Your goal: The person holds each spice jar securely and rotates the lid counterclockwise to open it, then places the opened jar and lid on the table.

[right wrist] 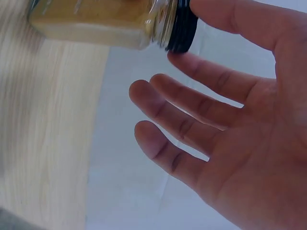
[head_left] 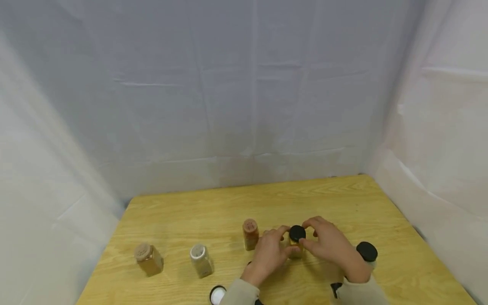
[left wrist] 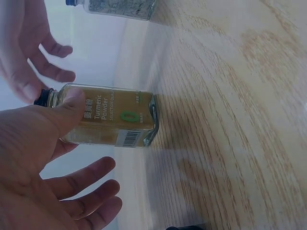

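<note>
A glass jar labelled Turmeric Powder (left wrist: 108, 115), filled with yellow-brown powder, stands upright on the wooden table. Its black lid (head_left: 297, 233) is on the neck. My left hand (head_left: 268, 252) pinches the jar's body between thumb and index finger, the other fingers spread away from the glass. From the other side, my right hand (head_left: 324, 241) pinches the lid's rim with thumb and index fingertip. The right hand's remaining fingers (right wrist: 177, 120) extend loosely below the lid in the right wrist view.
Left of the hands stand a jar with a tan perforated top (head_left: 143, 251), a jar with a white perforated top (head_left: 198, 253) and a reddish-brown jar (head_left: 250, 233). A loose lid (head_left: 218, 294) lies white side up near the left sleeve. Another black-lidded jar (head_left: 367, 251) stands beyond the right wrist.
</note>
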Demonstrator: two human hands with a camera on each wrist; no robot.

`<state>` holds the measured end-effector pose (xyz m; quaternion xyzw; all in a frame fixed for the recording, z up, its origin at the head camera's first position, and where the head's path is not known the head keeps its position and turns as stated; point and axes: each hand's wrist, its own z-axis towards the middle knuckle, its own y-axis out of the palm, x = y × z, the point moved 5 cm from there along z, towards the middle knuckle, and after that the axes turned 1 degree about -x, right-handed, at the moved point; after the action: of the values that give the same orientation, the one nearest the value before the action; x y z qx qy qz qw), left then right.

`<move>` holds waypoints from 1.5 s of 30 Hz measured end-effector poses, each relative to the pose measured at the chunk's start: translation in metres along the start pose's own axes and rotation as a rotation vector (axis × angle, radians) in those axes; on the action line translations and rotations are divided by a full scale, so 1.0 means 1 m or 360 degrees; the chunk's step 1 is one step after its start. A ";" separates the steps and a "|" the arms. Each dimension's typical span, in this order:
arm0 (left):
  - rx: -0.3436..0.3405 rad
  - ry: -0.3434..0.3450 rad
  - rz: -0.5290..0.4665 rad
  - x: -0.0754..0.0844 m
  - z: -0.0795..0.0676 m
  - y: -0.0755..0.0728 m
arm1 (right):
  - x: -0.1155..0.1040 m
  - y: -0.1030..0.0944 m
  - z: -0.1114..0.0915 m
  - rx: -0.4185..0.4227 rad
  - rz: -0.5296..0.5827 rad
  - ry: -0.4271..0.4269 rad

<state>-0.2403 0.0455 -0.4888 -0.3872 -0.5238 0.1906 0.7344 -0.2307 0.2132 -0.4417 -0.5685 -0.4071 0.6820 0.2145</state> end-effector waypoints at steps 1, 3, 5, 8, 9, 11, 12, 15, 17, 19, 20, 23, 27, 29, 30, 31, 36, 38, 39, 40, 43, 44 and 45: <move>0.0007 0.0007 0.0004 0.000 0.000 0.000 | -0.001 0.001 0.002 -0.0004 -0.0002 0.0008; 0.0014 0.0013 0.0015 0.000 0.000 0.001 | -0.004 0.004 0.005 -0.0007 -0.0017 0.0004; 0.0025 0.0024 0.0017 0.000 0.000 0.001 | -0.007 0.007 0.008 -0.0008 -0.0027 -0.0010; 0.0022 0.0018 0.0011 0.000 0.000 0.002 | -0.015 0.010 0.011 -0.0002 -0.0045 -0.0063; 0.0023 0.0013 0.0012 0.000 0.000 0.001 | -0.017 0.010 0.011 0.0004 -0.0048 -0.0084; 0.0028 0.0016 0.0010 0.001 0.000 0.001 | -0.019 0.011 0.012 0.0018 -0.0064 -0.0109; 0.0027 0.0013 0.0015 0.001 0.000 0.001 | -0.020 0.012 0.012 0.0026 -0.0078 -0.0114; 0.0036 0.0012 0.0031 0.001 -0.001 0.000 | -0.014 0.013 0.012 0.0034 -0.0106 -0.0070; 0.0036 0.0014 0.0037 0.001 -0.001 0.000 | -0.007 0.011 0.010 0.0032 -0.0117 -0.0020; 0.0043 0.0021 0.0046 0.001 -0.001 0.000 | -0.001 0.008 0.008 0.0030 -0.0105 0.0023; 0.0043 0.0026 0.0047 0.001 -0.001 0.000 | 0.001 0.006 0.006 0.0031 -0.0093 0.0039; 0.0036 0.0028 0.0040 0.001 0.000 0.000 | 0.004 0.001 0.001 0.0041 -0.0068 0.0045; 0.0023 0.0017 0.0020 0.001 -0.001 0.001 | 0.004 -0.001 -0.001 0.0024 -0.0040 0.0020; 0.0021 0.0014 0.0019 0.001 -0.001 0.001 | 0.002 0.001 0.000 0.0009 -0.0033 0.0017; 0.0023 0.0018 0.0017 0.001 -0.001 0.001 | 0.001 0.002 0.001 0.0001 -0.0023 0.0027; 0.0025 0.0016 0.0017 0.001 -0.001 0.000 | 0.000 0.003 0.002 -0.0007 -0.0021 0.0029; 0.0042 0.0025 0.0023 0.001 0.000 0.000 | -0.009 0.009 0.009 -0.0026 -0.0030 0.0020; 0.0044 0.0021 0.0031 0.001 0.000 0.000 | -0.013 0.012 0.012 -0.0029 -0.0037 -0.0003; 0.0043 0.0019 0.0033 0.001 0.001 0.000 | -0.015 0.013 0.013 -0.0029 -0.0046 -0.0021; 0.0044 0.0017 0.0032 0.001 0.001 0.000 | -0.016 0.014 0.013 -0.0028 -0.0052 -0.0028; 0.0037 0.0007 0.0033 0.001 0.001 0.001 | -0.017 0.017 0.014 -0.0011 -0.0090 -0.0032; 0.0035 0.0005 0.0030 0.001 0.001 0.001 | -0.016 0.016 0.014 -0.0003 -0.0102 -0.0026; 0.0035 0.0000 0.0033 0.000 0.001 0.001 | -0.015 0.016 0.013 0.0005 -0.0119 -0.0014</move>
<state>-0.2413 0.0466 -0.4890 -0.3846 -0.5176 0.2040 0.7366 -0.2364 0.1885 -0.4451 -0.5495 -0.4278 0.6767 0.2389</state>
